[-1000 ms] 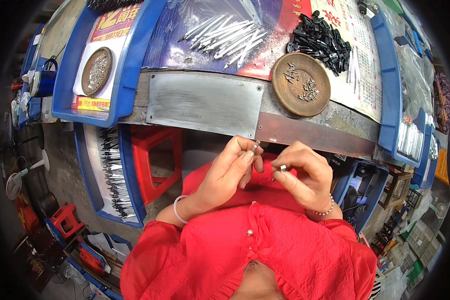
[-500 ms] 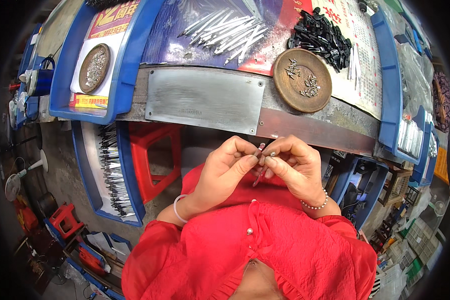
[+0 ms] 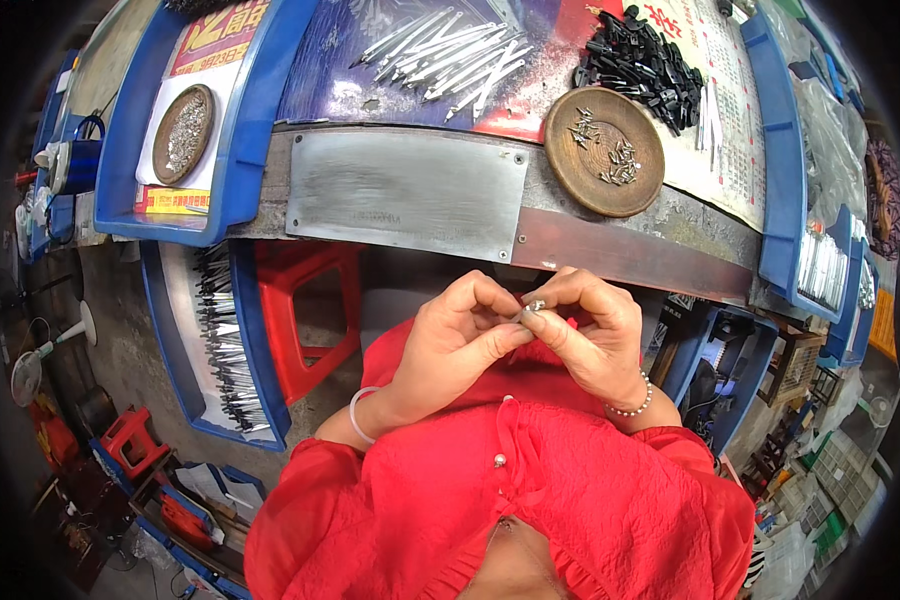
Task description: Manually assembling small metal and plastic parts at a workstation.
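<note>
My left hand point(image 3: 466, 328) and my right hand point(image 3: 592, 322) meet in front of my red blouse, just off the bench edge, with fingertips touching. Between the thumb and forefinger of the right hand are small shiny metal pieces point(image 3: 535, 306), too tiny to name surely. The left thumb and fingers are pinched together; whatever they hold is hidden behind them. Up on the bench, nearest the right hand, a round wooden dish point(image 3: 562, 165) carries small silvery metal pins point(image 3: 620, 160) in two heaps.
Silver blade-like strips point(image 3: 450, 55) lie fanned on the bench beside a heap of black clip-like parts point(image 3: 645, 70). A steel plate point(image 3: 405, 190) is screwed to the bench edge. Blue trays point(image 3: 240, 150) flank both sides, and a red stool point(image 3: 280, 320) stands underneath.
The slim shiny strip seen between my fingers earlier is now hidden. My fingertips have drawn closer, and the small metal pieces in the right hand show more plainly.
</note>
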Demonstrator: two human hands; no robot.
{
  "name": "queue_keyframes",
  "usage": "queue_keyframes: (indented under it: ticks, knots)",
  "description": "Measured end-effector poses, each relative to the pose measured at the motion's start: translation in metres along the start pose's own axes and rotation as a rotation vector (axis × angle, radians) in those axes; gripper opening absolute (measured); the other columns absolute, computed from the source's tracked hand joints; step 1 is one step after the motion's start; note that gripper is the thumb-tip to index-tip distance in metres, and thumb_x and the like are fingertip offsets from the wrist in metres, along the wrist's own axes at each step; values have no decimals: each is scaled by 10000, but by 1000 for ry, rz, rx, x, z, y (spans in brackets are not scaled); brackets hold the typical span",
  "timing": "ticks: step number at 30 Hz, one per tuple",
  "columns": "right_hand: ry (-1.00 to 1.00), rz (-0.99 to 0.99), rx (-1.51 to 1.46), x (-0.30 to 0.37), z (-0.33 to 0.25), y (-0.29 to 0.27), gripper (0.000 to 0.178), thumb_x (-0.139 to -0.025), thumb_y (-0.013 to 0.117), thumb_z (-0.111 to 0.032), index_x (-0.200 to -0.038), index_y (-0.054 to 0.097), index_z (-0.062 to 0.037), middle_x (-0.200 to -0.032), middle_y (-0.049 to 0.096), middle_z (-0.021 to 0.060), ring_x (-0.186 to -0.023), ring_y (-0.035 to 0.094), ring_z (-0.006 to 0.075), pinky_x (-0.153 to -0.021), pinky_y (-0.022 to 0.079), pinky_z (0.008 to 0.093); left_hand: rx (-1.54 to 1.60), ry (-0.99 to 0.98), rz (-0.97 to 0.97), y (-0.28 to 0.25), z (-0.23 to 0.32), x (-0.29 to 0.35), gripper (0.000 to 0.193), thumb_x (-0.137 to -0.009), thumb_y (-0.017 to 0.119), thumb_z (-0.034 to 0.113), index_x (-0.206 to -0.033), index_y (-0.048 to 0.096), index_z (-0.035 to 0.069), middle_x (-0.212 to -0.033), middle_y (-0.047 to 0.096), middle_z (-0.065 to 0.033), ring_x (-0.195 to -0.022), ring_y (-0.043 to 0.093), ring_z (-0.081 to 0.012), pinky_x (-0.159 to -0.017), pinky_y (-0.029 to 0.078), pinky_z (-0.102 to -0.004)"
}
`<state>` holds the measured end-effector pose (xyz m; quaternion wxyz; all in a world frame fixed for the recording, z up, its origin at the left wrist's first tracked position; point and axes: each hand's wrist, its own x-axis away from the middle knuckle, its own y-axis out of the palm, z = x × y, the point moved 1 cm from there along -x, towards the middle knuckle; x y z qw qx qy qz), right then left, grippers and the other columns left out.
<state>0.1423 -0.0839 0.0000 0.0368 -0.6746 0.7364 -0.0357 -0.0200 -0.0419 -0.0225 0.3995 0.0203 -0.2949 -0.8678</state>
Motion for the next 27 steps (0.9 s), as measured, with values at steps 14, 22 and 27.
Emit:
queue_keyframes:
  ticks: [14,22,27]
  knots:
    - [-13,2,35,6,0,-5,77,-771,663,-28,-811,615,18,-729,638,74,-602,599,98,-539,460,216,68,-101,-33,6,0,-2,165,-858,594,-12,-907,437,4,-870,538,-47,-762,572,-76,-641,473,-212]
    - [23,25,-3,7,3,-6,89,-758,681,-41,-776,606,3,-671,619,49,-550,563,78,-504,431,205,-52,-61,-39,14,-2,2,138,-873,582,5,-935,459,-5,-857,543,-38,-738,554,-58,-631,455,-198]
    - [23,48,-40,10,3,-8,89,-766,681,-49,-779,607,-2,-666,621,39,-554,566,73,-503,429,200,-29,-66,-96,12,-4,3,93,-917,516,36,-991,480,-8,-876,548,-34,-770,538,-50,-670,447,-199]
